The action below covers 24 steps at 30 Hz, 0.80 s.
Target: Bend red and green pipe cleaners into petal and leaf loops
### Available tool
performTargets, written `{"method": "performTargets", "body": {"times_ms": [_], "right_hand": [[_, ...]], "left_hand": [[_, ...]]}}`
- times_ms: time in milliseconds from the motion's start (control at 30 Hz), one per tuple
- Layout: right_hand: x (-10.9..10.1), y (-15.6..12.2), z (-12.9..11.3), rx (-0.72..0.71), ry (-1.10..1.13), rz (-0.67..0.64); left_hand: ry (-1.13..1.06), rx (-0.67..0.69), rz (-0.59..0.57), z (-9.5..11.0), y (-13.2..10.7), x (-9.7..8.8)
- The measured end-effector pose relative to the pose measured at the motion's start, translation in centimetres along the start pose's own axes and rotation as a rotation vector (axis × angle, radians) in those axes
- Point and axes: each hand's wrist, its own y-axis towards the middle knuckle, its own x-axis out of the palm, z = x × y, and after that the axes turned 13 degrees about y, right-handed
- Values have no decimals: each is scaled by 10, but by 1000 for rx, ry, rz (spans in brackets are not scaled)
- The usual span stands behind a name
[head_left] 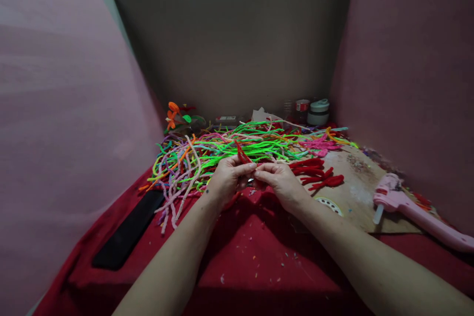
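My left hand [227, 177] and my right hand [279, 180] meet at the middle of the table, both pinched on a red pipe cleaner [242, 154] that sticks up between them. Behind them spreads a heap of coloured pipe cleaners [222, 148], mostly green, pink and orange. Several folded red pipe cleaner pieces [318, 174] lie just right of my right hand. Something small and shiny shows between my fingertips; I cannot make it out.
A pink glue gun [407, 207] lies at the right on a brown cardboard sheet [357, 192]. A flat black object [128, 229] rests at the left on the red cloth [259, 256]. Jars [313, 111] and an orange pipe-cleaner flower [176, 116] stand at the back. Pink walls close both sides.
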Motion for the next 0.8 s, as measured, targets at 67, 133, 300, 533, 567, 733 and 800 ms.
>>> {"method": "performTargets", "body": {"times_ms": [67, 133, 300, 533, 567, 733, 800], "right_hand": [[0, 0, 0, -9, -6, 7], [-1, 1, 0, -6, 16, 31], [-7, 6, 5, 66, 176, 45], [-12, 7, 1, 74, 144, -24], [-12, 7, -1, 76, 121, -47], [-11, 6, -4, 71, -62, -72], [-9, 5, -2, -5, -227, -49]], "left_hand": [[21, -15, 3, -1, -1, -1], [62, -34, 19, 0, -2, -2], [205, 9, -24, 9, -8, -4], [749, 548, 173, 12, -10, -6], [786, 577, 149, 11, -10, -7], [962, 572, 52, 9, -10, -9], [993, 494, 86, 10, -11, -7]]}}
